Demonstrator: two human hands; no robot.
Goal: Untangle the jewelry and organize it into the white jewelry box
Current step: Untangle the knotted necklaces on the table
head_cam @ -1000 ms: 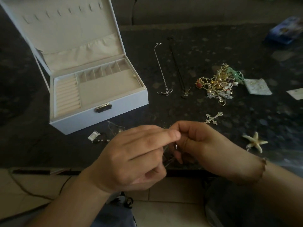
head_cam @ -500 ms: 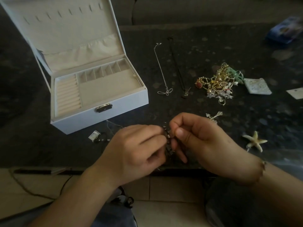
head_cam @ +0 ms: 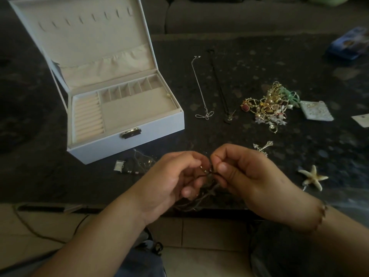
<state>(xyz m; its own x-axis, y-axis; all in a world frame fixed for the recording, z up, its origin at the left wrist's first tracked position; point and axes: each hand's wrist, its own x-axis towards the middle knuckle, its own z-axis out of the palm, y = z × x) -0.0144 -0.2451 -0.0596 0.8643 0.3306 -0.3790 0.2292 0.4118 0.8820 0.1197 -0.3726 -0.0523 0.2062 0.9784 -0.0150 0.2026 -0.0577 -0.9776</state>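
A dark tangled cord necklace (head_cam: 206, 185) hangs between my two hands near the table's front edge. My left hand (head_cam: 171, 182) and my right hand (head_cam: 245, 174) both pinch it at a small knot between the fingertips. The white jewelry box (head_cam: 127, 140) stands open at the left, its tray compartments bare. A tangled pile of gold jewelry (head_cam: 267, 105) lies at the right. A silver chain (head_cam: 199, 86) and a black cord necklace (head_cam: 219, 86) lie straightened in the middle.
A silver cross pendant (head_cam: 262, 147) and a starfish (head_cam: 313, 177) lie right of my hands. A small clear bag with bits (head_cam: 129, 166) lies in front of the box. A white pouch (head_cam: 316, 109) and a blue packet (head_cam: 349, 45) lie further right.
Both hands shifted slightly away from me and regripped; the fingertips now pinch the knot of the dark cord, which shows more plainly between them.
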